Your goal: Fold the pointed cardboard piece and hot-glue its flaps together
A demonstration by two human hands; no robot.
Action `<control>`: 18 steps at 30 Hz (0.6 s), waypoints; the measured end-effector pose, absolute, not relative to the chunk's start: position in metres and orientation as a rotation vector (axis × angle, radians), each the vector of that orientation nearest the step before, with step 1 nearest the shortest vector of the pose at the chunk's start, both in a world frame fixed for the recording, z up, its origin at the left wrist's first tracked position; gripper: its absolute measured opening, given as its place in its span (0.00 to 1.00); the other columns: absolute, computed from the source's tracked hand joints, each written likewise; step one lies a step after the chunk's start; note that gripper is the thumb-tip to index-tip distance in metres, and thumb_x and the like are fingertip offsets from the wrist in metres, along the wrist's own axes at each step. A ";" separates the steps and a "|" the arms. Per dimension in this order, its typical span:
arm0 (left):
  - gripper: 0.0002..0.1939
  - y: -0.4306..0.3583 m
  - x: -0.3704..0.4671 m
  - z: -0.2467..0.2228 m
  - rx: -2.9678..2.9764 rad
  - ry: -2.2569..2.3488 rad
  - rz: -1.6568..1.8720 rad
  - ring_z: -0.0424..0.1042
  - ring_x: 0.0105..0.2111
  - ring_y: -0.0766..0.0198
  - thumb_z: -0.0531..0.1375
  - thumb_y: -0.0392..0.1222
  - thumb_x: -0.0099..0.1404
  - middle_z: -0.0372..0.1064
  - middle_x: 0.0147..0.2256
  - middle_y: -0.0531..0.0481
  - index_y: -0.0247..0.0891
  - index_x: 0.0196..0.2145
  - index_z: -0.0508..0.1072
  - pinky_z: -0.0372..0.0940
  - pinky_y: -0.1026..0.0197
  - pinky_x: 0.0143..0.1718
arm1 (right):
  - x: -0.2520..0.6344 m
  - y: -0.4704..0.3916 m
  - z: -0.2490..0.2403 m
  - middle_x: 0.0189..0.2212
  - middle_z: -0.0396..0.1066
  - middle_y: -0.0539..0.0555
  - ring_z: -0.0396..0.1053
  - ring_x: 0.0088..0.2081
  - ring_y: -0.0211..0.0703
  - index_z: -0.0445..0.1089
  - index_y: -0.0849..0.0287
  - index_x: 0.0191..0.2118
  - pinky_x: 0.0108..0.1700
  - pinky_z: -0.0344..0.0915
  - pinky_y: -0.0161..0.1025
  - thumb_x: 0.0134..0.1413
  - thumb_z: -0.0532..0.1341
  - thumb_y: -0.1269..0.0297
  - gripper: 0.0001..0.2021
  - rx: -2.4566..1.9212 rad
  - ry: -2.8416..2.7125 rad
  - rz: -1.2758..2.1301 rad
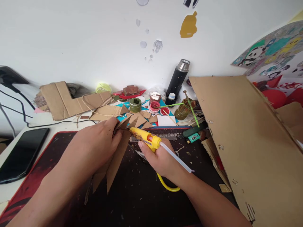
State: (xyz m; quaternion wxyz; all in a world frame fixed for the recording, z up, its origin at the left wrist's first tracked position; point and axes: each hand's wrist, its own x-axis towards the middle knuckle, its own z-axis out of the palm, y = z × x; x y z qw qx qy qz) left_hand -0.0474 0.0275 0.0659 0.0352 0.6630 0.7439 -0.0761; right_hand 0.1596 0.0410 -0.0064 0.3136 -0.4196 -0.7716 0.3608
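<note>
My left hand is closed on a folded cardboard piece with pointed ends that hang below the fingers. My right hand grips a yellow hot glue gun, its nozzle at the upper edge of the cardboard. A clear glue stick juts from the back of the gun, and a yellow cord loops beneath the hand. Whether the nozzle touches the cardboard I cannot tell. Both hands are above a dark desk mat strewn with small scraps.
A tall cardboard panel stands at the right. Paint jars, cardboard offcuts and a jar of murky liquid crowd the back, before a black thermos. A phone lies left. A green utility knife rests near the panel.
</note>
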 end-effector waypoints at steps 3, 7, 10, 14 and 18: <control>0.14 0.027 -0.048 0.064 2.048 2.299 -0.226 0.82 0.35 0.42 0.48 0.46 0.75 0.82 0.36 0.39 0.42 0.44 0.73 0.66 0.51 0.32 | 0.160 0.041 -0.005 0.26 0.74 0.51 0.73 0.29 0.45 0.72 0.54 0.34 0.33 0.65 0.39 0.73 0.57 0.53 0.16 -1.101 -2.035 0.941; 0.15 0.027 -0.049 0.063 2.066 2.294 -0.214 0.82 0.34 0.42 0.48 0.46 0.75 0.82 0.36 0.39 0.42 0.44 0.73 0.66 0.50 0.33 | 0.161 0.041 -0.004 0.22 0.69 0.49 0.69 0.26 0.43 0.70 0.53 0.32 0.30 0.61 0.39 0.73 0.57 0.52 0.17 -1.128 -2.031 0.930; 0.16 0.027 -0.049 0.064 2.063 2.282 -0.199 0.82 0.34 0.41 0.48 0.46 0.74 0.82 0.36 0.38 0.41 0.45 0.74 0.66 0.50 0.33 | 0.161 0.041 -0.004 0.22 0.69 0.49 0.68 0.26 0.43 0.70 0.53 0.33 0.30 0.61 0.39 0.73 0.57 0.51 0.17 -1.132 -2.015 0.945; 0.16 0.027 -0.048 0.065 2.044 2.280 -0.208 0.81 0.34 0.41 0.48 0.46 0.74 0.82 0.36 0.38 0.41 0.45 0.74 0.66 0.50 0.33 | 0.160 0.041 -0.003 0.23 0.70 0.49 0.69 0.26 0.43 0.70 0.54 0.33 0.31 0.62 0.39 0.73 0.57 0.53 0.16 -1.112 -2.015 0.943; 0.17 0.028 -0.048 0.064 2.041 2.292 -0.227 0.81 0.34 0.42 0.47 0.46 0.74 0.82 0.36 0.39 0.41 0.45 0.74 0.65 0.51 0.33 | 0.161 0.042 -0.003 0.23 0.69 0.49 0.68 0.26 0.42 0.70 0.54 0.33 0.31 0.61 0.39 0.73 0.57 0.52 0.17 -1.116 -2.028 0.950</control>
